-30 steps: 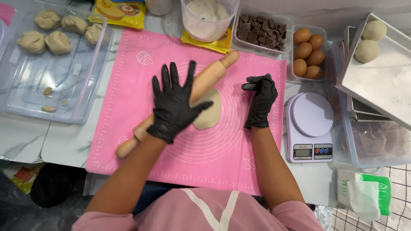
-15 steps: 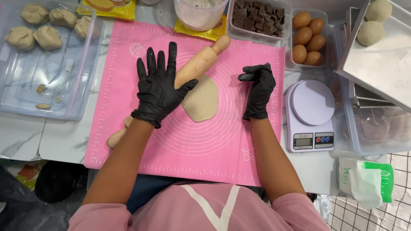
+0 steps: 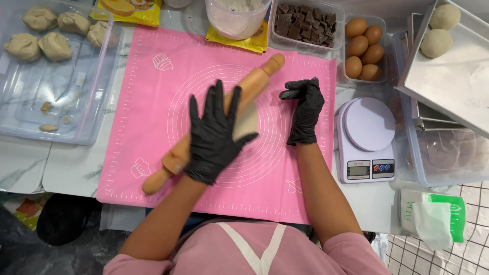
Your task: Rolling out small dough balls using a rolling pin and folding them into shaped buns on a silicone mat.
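Far left of the left hand: a clear plastic bin (image 3: 76, 135) holding lumps of dough (image 3: 56, 45) at its far end, a few crumbs on its floor.

Beyond the hands, at the far edge of the table: yellow packets (image 3: 130, 9), a tub of flour (image 3: 237, 18), a tray of chocolate pieces (image 3: 304, 23).

Under both hands: a pink baking mat (image 3: 153, 81) with printed circles.

Left hand (image 3: 216, 135), black glove, lies flat and wide open, fingers spread, palm pressed down on the rolling pin (image 3: 249, 84). No grip around it; the hand rests on top. The pin runs slantwise, near handle toward the person's left, far handle pointing to the chocolate tray. A flat piece of dough (image 3: 248, 122) shows just right of the left hand's fingers, under the pin, on the mat.

Right hand (image 3: 304, 109), black glove, well apart from the pin and the dough, fingers loosely curled, tips pointing toward the pin. It holds nothing; whether it rests on the mat cannot be told.

Right of the right hand: a small kitchen scale (image 3: 365, 137), just beside the mat's edge. Beyond it, brown eggs (image 3: 364, 48) in a clear tray. Further right, a metal tray (image 3: 458, 86) carrying two dough balls (image 3: 440, 30), set over a clear box. Nearer the person, a white and green packet (image 3: 433, 216).
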